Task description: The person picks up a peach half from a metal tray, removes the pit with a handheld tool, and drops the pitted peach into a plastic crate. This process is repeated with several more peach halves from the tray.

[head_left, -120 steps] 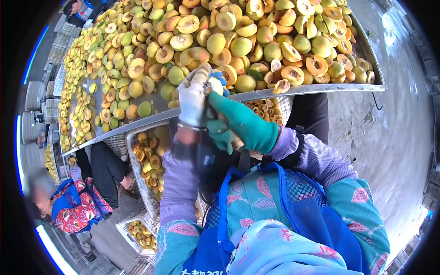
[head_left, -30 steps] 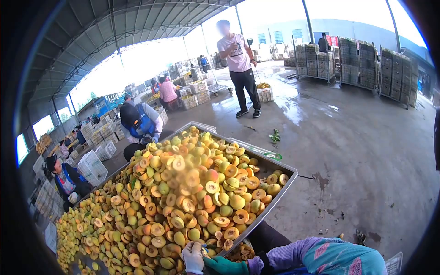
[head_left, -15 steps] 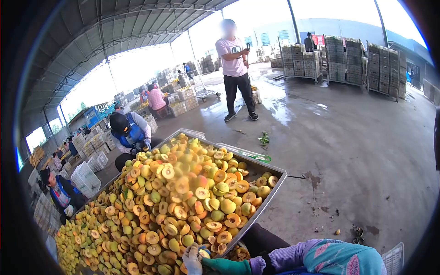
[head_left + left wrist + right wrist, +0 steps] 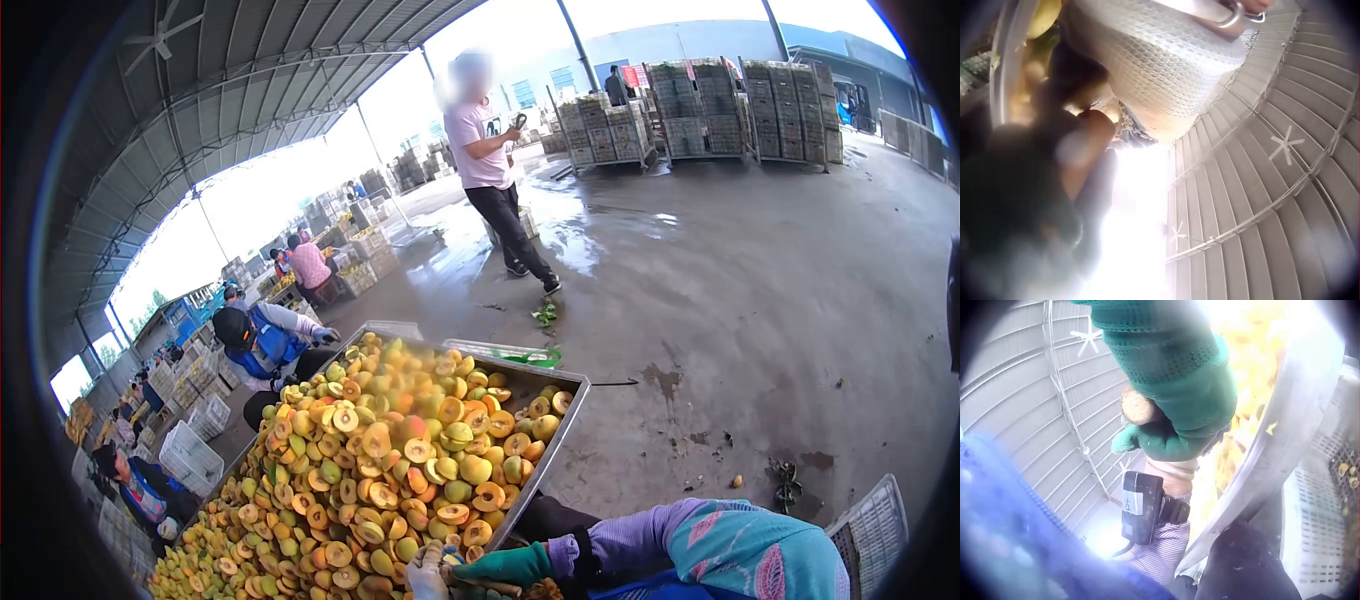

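Observation:
In the head view my left hand point(image 4: 427, 574), in a white knit glove, is at the near edge of the peach pile, its fingers curled around a peach point(image 4: 452, 553) that is mostly hidden. Right against it is my right hand point(image 4: 512, 566) in a green glove. In the right wrist view the green-gloved hand point(image 4: 1188, 419) grips a tool by its round wooden handle point(image 4: 1137, 407); the tool's working end is hidden. The left wrist view shows the white glove point(image 4: 1147, 69) close up, with the dark, blurred right hand point(image 4: 1029, 194) beside it.
A metal-rimmed table point(image 4: 545, 440) bears the heap of halved peaches point(image 4: 380, 470). A gloved worker point(image 4: 270, 345) sits at its far left side, another point(image 4: 145, 490) nearer. Beyond it a person in a pink shirt point(image 4: 485, 150) walks on wet concrete. A crate point(image 4: 875, 530) stands at right.
The head view has swung up from the hands and then drifted right. The person in the pink shirt has started walking. The worker at the far side has stretched a hand toward the table. My hands stay together.

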`<state>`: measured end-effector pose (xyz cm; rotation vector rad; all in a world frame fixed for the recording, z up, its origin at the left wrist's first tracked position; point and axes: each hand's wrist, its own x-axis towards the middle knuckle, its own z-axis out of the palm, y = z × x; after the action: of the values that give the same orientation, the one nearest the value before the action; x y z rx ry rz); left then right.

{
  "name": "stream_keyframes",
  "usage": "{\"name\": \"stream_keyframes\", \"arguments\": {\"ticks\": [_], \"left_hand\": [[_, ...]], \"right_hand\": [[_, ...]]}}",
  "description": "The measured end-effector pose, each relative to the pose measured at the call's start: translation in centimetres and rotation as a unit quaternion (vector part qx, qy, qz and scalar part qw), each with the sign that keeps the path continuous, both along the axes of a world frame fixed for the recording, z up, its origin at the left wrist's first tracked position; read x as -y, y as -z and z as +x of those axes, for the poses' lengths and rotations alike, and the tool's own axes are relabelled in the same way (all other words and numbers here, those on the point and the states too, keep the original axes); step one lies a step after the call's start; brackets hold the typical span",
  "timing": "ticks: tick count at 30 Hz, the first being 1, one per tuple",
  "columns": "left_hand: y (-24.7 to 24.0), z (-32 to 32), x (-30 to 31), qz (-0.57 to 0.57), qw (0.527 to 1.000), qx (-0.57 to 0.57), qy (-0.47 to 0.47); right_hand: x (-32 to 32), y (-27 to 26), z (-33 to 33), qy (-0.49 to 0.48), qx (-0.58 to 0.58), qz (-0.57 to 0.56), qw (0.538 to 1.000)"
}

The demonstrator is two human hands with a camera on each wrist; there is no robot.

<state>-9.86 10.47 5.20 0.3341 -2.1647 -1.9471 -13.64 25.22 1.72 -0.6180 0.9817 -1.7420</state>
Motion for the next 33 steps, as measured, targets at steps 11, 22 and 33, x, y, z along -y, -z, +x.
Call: {"name": "stream_keyframes", "arguments": {"ticks": [11,22,33], "left_hand": [[-1.5,-1.0,-5.1,-0.033,0.999,-0.003,0.040],[0.0,-1.3,-5.4,0.015,0.998,-0.024,0.051],[-0.1,-1.7,-3.5,0.114,0.992,0.020,0.050]], "right_hand": [[-4.6,-0.6,1.8,0.160,-0.175,0.086,0.968],[-4.7,-1.5,4.4,0.270,-0.295,0.041,0.916],[-3.6,-2.6,4.7,0.091,0.029,0.077,0.993]]}}
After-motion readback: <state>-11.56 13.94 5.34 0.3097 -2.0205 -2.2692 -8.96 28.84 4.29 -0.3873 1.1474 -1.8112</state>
